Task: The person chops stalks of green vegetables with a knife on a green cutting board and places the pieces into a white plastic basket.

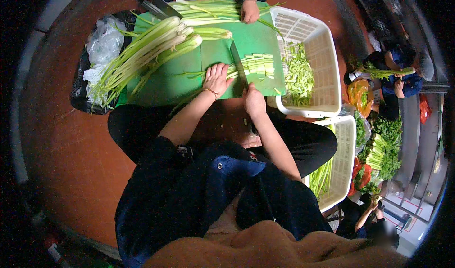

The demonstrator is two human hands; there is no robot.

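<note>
A kitchen knife [238, 62] is gripped by its handle in my right hand [254, 101], its broad blade pointing away from me over the green cutting board [215, 48]. My left hand [217, 79] holds a few thin celery stalks [195, 74] down on the board, just left of the blade. On the blade's right lie short cut celery pieces [261, 65] in rough rows. A large bundle of whole celery [153, 49] rests across the board's left side, its leafy ends hanging over the edge and its pale root ends towards the middle.
Across the board, another person's hand [250, 11] rests on celery while the other holds a knife [160, 7]. A white plastic basket [327, 51] with cut pieces abuts the board's right side. A second basket [346, 150] holds long stalks. Plastic bags [105, 40] lie left.
</note>
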